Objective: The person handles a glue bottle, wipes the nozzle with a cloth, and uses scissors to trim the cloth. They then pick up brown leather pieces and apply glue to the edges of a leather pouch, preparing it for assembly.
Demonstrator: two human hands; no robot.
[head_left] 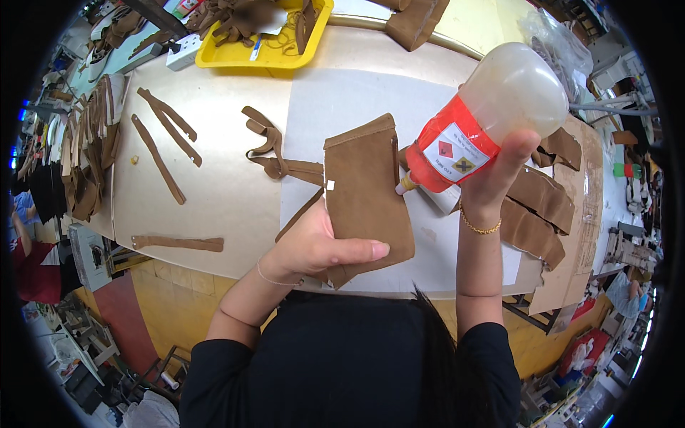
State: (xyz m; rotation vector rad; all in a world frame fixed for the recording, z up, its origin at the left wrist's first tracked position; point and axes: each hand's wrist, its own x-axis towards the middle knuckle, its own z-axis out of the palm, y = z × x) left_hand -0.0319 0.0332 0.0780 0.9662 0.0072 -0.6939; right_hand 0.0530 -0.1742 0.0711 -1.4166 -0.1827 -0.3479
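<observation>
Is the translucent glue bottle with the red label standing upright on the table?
No: the right hand holds the translucent glue bottle tilted, nozzle down, at the brown suede piece in the left hand.

Black top with short sleeves ending above the elbows, forearms bare. A gold beaded bracelet [479,227] circles the wrist below the right hand [499,167]; a thin thread band [275,278] rings the wrist below the left hand [321,246]. Dark hair hangs over the top.
</observation>
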